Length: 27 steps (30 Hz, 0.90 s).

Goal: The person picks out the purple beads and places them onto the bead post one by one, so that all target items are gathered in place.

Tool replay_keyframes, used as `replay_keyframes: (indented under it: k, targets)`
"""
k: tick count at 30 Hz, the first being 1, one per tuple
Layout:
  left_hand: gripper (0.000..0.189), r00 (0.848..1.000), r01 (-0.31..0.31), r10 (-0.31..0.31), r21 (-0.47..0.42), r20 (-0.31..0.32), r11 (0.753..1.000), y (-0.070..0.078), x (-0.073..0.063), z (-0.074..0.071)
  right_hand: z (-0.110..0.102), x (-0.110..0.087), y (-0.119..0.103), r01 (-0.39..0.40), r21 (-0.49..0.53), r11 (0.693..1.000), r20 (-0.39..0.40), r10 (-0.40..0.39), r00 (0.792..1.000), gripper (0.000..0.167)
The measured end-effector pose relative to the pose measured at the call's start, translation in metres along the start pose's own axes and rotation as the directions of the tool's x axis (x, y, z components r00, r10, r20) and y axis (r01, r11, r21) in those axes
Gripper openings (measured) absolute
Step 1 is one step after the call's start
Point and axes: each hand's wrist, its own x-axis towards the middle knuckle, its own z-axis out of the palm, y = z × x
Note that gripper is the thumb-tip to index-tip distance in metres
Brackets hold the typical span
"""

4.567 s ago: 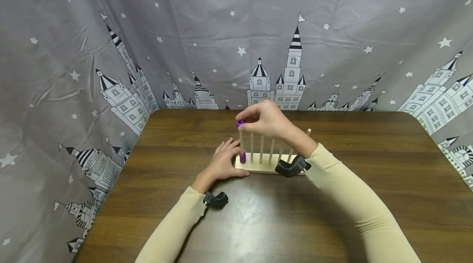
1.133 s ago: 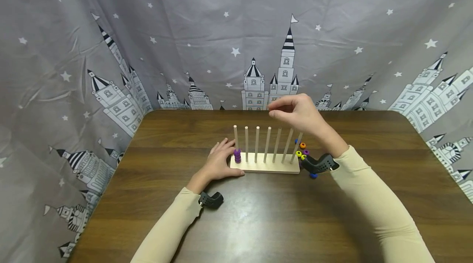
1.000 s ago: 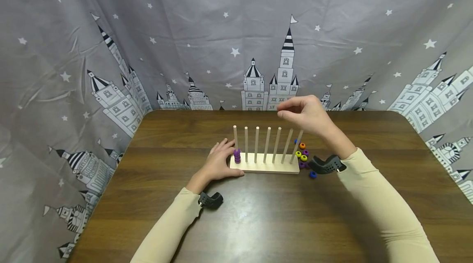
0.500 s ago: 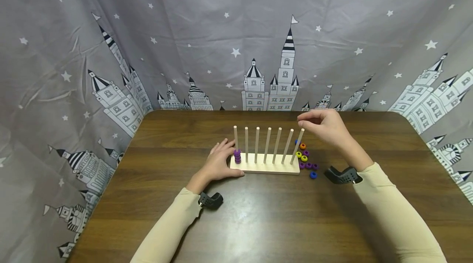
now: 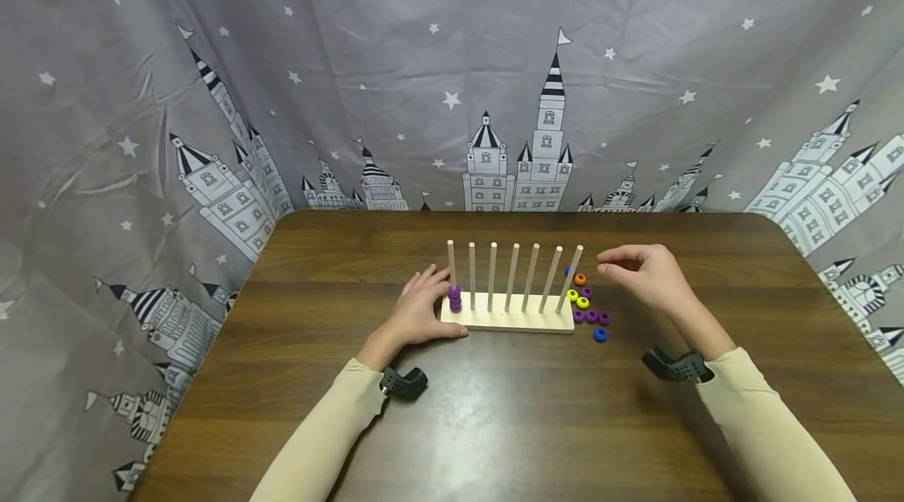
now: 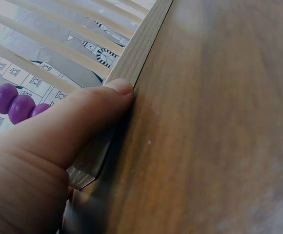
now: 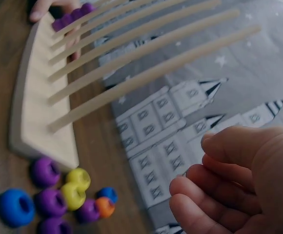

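Observation:
A wooden peg rack (image 5: 512, 318) with a pale base and several upright pegs stands on the table. Purple beads (image 5: 455, 299) are stacked low on its leftmost peg. My left hand (image 5: 422, 311) holds the left end of the base, thumb along the front edge and fingers behind. The left wrist view shows that thumb (image 6: 78, 122) against the base's edge. To the right of the rack, my right hand (image 5: 648, 276) hovers with loosely bent fingers and nothing between them. Nearest to it are loose beads: purple (image 5: 603, 318), yellow (image 5: 582, 303), orange (image 5: 580, 280) and blue (image 5: 600, 335).
The loose beads lie close together against the rack's right end, on the brown wooden table (image 5: 508, 416). Behind the table's far edge hangs a grey curtain (image 5: 395, 78) printed with castles and stars. A black camera (image 5: 678, 365) sits on the right wrist.
Earlier my right hand held a purple bead over the leftmost peg; that bead now sits on the stack. The empty hand has moved right and down beside the loose beads. My left hand stays put.

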Motion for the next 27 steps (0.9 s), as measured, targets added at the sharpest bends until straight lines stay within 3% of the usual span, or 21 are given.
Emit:
replay_keyframes:
  k: [11, 27]
  targets:
    - [0.068, 1.0, 0.0, 0.0, 0.003, -0.001, 1.0, -0.001, 0.0, 0.001, 0.013, -0.016, 0.033, -0.022, -0.05, 0.999, 0.001, 0.023, 1.0, 0.024]
    - [0.068, 1.0, -0.006, 0.006, 0.006, -0.004, 1.0, -0.001, 0.0, 0.001, 0.032, -0.032, 0.055, 0.011, -0.102, 0.995, 0.073, -0.004, 0.997, 0.023]
